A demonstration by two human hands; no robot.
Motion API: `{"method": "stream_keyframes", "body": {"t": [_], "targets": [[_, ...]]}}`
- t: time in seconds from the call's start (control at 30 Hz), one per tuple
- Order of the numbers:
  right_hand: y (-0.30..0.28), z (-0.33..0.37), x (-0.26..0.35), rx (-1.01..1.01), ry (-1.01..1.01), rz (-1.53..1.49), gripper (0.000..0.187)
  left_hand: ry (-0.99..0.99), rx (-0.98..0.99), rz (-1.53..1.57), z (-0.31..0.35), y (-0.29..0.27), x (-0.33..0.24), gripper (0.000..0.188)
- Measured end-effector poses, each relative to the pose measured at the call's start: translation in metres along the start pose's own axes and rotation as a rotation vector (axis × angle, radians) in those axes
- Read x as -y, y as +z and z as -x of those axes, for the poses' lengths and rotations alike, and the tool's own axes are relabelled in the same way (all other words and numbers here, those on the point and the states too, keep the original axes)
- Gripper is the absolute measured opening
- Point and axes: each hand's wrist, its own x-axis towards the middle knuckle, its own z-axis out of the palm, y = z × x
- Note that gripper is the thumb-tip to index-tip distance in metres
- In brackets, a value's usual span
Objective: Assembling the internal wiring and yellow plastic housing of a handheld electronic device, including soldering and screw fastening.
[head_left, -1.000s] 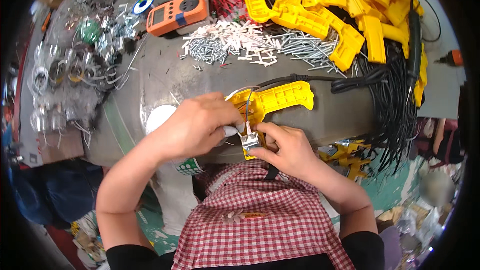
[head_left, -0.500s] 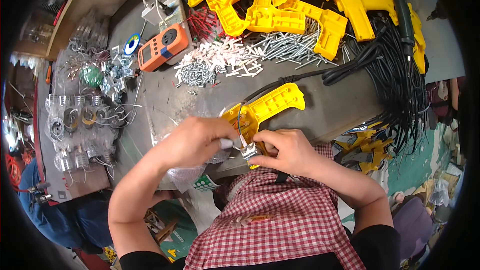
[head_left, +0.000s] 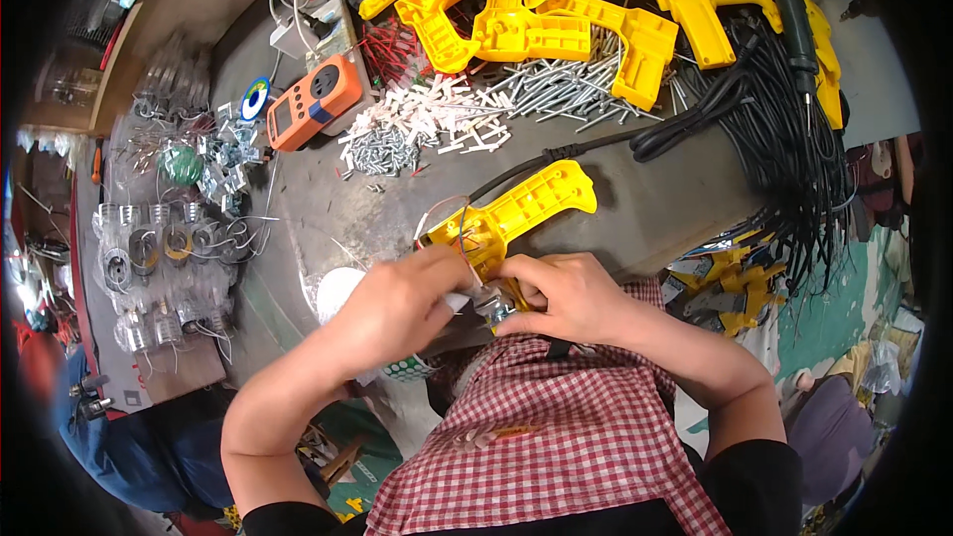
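A yellow plastic housing half (head_left: 536, 206), hollow side up and shaped like a pistol grip, lies at the table's near edge with a black cable (head_left: 586, 147) running into it. Thin wires (head_left: 465, 223) loop out of its near end. Close to that end, my right hand (head_left: 571, 298) pinches a small shiny metal part (head_left: 493, 306) between thumb and finger. My left hand (head_left: 412, 298) is closed just left of it, with a small white piece (head_left: 457, 301) showing at its fingertips. Whether that is held or worn on a finger is unclear. A white rounded thing (head_left: 339, 292) sits beside my left wrist.
Yellow housings (head_left: 556, 35) are heaped at the back, beside long screws (head_left: 571, 89), white tubes (head_left: 427, 114) and short screws (head_left: 385, 151). An orange meter (head_left: 316, 102) stands back left. Plastic-wrapped coils (head_left: 159, 248) fill the left; black cables (head_left: 784, 159) hang off the right.
My left hand has come slightly nearer to me and toward the metal part. The metal part has turned a little in my right fingers. A white rounded thing now shows beside my left wrist.
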Motion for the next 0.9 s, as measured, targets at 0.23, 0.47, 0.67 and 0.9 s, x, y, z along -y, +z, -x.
{"method": "stream_keyframes", "body": {"t": [0.23,0.47,0.67,0.9], "targets": [[-0.001,0.001,0.002,-0.01,0.012,-0.012,0.049,-0.086,0.029,0.007,-0.001,-0.007,0.004,0.033],[0.001,0.0,0.001,0.008,0.004,0.0,0.048,0.148,-0.06,-0.121,0.003,0.001,0.01,0.032],[-0.001,0.0,0.001,0.033,0.038,-0.022,0.047,0.012,-0.078,-0.038,0.003,-0.001,0.009,0.025],[0.006,0.001,-0.002,-0.01,-0.017,0.037,0.049,-0.002,-0.113,0.03,0.009,0.008,0.009,0.025]]}}
